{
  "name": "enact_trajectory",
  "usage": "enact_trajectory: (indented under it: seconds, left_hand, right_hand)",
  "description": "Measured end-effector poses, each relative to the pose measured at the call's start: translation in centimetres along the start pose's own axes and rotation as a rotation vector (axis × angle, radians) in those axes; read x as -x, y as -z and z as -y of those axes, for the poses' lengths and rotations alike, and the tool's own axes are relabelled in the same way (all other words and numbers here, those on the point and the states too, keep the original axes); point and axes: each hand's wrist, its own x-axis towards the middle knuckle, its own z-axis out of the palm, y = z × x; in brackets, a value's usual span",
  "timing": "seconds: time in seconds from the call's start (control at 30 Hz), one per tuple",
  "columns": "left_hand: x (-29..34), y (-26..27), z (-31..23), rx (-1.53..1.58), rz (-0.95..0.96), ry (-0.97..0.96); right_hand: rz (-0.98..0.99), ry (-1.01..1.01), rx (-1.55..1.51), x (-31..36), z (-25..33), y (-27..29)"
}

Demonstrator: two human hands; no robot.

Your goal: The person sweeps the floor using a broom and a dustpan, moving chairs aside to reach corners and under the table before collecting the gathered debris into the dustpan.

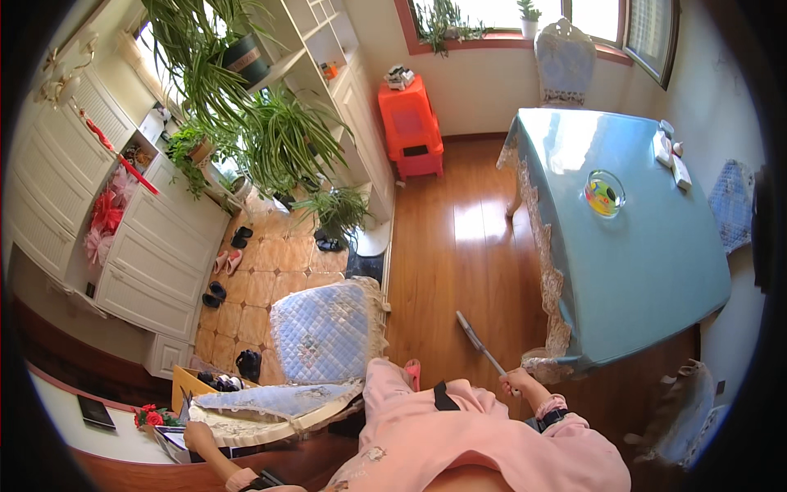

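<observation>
Okay, so on my feed the long grey tool [484, 347] is out in front of the body, its flat wider end pointing up and left over the wood floor [428, 238], between the chair and the desk. Can't tell if that end touches the boards. The right hand [516, 381] has its fingers wrapped around the handle end, near the desk's lace-trimmed corner. Down at lower left, the left hand [199, 438] is at the end of the chair back [287, 421]; I can't tell how tightly those fingers are closed. The chair's blue quilted seat [324, 334] faces up just beyond, and red flowers [149, 416] sit near that hand. Further out, the turquoise-covered desk [656, 271] carries a clear glass bowl [604, 197] and some white boxes [680, 172]. Red stacked stools [410, 123] stand by the far wall, with leafy potted plants [297, 135] over on the left.
</observation>
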Motion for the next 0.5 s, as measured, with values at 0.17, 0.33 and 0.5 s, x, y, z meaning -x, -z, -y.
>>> enact_trajectory:
  seconds: [0.17,0.33,0.5]
  left_hand:
    - [4.6,2.0,-1.9,0.561,-0.250,0.155]
    - [4.8,-7.0,-4.1,1.871,-0.306,0.223]
    - [4.5,-2.7,-8.1,2.140,-0.009,0.462]
  right_hand:
    - [-0.078,-0.003,0.061,1.8,1.5,-5.7]
    - [-0.109,0.014,0.119,0.3,2.2,-7.9]
    - [-0.154,0.059,0.186,0.0,4.4,-10.6]
